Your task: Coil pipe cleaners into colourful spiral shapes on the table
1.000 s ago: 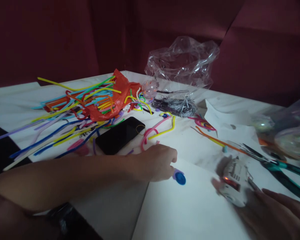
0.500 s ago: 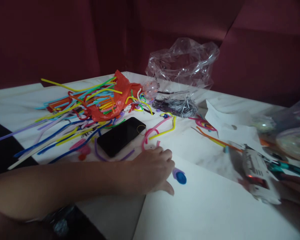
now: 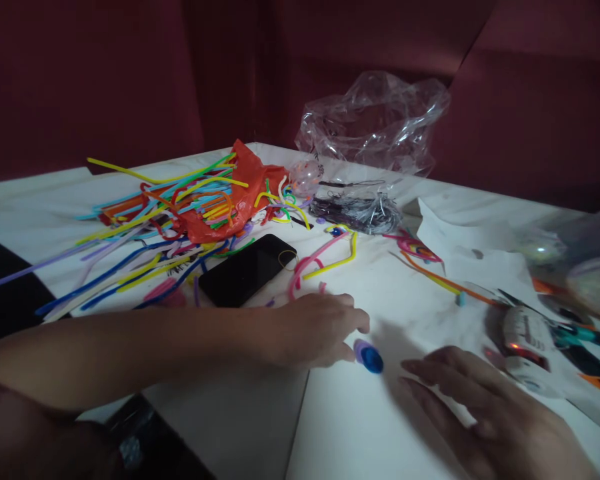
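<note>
A small coil [image 3: 369, 357], blue at one end and lilac at the other, lies on a white sheet [image 3: 360, 420]. My left hand [image 3: 320, 331] reaches in from the left with thumb and fingers apart at the coil's left side; whether the thumb touches it is unclear. On the right, my right hand [image 3: 485, 407] hovers over the sheet, fingers spread, with nothing between them. A white glue gun [image 3: 527, 340] with a red light lies beyond the right hand. Pink and yellow pipe cleaners [image 3: 355, 245] curve behind the left hand.
A black phone [image 3: 249, 270] lies behind my left forearm. Many coloured pipe cleaners spill from a red bag [image 3: 250, 190] at the back left. Clear plastic [image 3: 380, 127] stands behind a dark wire bundle [image 3: 355, 212]. Green-handled pliers [image 3: 587, 337] lie far right.
My right hand has come away from the glue gun and moved left over the sheet, its fingers now spread. The left hand has moved slightly right, closer to the coil, and its fingers have opened.
</note>
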A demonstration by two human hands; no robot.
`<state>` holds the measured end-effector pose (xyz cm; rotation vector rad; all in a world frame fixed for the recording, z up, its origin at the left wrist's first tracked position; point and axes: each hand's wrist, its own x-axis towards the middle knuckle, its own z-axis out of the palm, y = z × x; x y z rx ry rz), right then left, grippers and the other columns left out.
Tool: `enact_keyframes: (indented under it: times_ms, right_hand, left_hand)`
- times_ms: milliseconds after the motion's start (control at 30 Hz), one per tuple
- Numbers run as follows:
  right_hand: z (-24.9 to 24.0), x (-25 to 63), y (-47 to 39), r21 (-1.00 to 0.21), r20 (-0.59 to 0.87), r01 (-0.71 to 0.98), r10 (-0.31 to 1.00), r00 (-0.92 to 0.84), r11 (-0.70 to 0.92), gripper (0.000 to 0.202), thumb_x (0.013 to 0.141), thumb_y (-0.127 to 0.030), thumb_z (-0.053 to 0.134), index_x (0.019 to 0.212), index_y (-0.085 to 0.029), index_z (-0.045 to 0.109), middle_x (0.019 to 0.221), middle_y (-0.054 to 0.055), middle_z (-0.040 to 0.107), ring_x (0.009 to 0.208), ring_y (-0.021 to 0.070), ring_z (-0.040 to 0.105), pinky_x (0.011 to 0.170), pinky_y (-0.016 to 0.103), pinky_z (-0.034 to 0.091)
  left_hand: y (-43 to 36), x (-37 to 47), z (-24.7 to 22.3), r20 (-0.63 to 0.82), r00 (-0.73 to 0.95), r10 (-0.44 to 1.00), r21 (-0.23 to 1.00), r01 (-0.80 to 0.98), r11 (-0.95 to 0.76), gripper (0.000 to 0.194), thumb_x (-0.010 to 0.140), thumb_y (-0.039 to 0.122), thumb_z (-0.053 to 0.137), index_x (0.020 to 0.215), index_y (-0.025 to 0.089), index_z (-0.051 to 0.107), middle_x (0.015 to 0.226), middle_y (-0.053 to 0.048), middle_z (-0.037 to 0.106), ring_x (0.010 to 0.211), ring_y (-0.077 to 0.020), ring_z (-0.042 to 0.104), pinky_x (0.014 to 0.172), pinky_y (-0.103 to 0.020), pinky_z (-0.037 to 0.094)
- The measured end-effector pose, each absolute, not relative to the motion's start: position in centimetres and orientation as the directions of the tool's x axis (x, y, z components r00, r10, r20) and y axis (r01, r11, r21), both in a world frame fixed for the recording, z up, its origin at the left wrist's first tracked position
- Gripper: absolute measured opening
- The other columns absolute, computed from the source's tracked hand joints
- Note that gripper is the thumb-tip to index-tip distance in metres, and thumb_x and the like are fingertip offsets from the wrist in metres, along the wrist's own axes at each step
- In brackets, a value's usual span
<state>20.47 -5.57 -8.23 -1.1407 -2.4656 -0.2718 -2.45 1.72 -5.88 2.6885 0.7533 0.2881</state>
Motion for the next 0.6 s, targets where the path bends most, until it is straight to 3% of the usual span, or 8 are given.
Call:
enact_keyframes:
  times_ms: [200, 367, 600]
  right_hand:
    - [-10.3, 19.4, -4.6, 0.010, 0.378, 0.758, 0.700, -0.607, 0.652, 0.039, 0.100, -0.039, 0.024, 0.095, -0.024, 0.061, 0.087, 0.001, 0.056, 0.084, 0.0190, 0.054, 0.044, 0.022, 0.047]
    - [-10.7, 18.8, -4.6, -0.128, 0.403, 0.793, 0.762, -0.506, 0.595, 0.034, 0.099, -0.038, 0.029, 0.092, -0.021, 0.058, 0.083, 0.001, 0.052, 0.070, 0.0154, 0.054, 0.051, 0.024, 0.048]
    - [-10.6, 18.7, -4.8, -0.141, 0.443, 0.784, 0.747, -0.497, 0.605, 0.028, 0.098, -0.035, 0.031, 0.095, -0.021, 0.054, 0.083, 0.000, 0.051, 0.067, 0.0139, 0.054, 0.047, 0.024, 0.044]
  left_hand:
    - [2.9, -1.8, -6.3, 0.080, 0.863, 0.499, 0.448, 0.416, -0.791, 0.024, 0.077, 0.023, 0.055, 0.099, 0.017, 0.060, 0.085, -0.003, 0.055, 0.081, -0.0139, 0.053, 0.070, -0.022, 0.039]
    - [3.1, -1.5, -6.5, 0.076, 0.875, 0.479, 0.452, 0.398, -0.799, 0.021, 0.077, 0.022, 0.056, 0.097, 0.019, 0.063, 0.082, -0.003, 0.055, 0.077, -0.0125, 0.053, 0.067, -0.020, 0.038]
    - [3.0, -1.4, -6.8, 0.079, 0.850, 0.522, 0.478, 0.427, -0.768, 0.019, 0.078, 0.023, 0.056, 0.094, 0.021, 0.065, 0.082, -0.001, 0.055, 0.078, -0.0113, 0.054, 0.069, -0.020, 0.039]
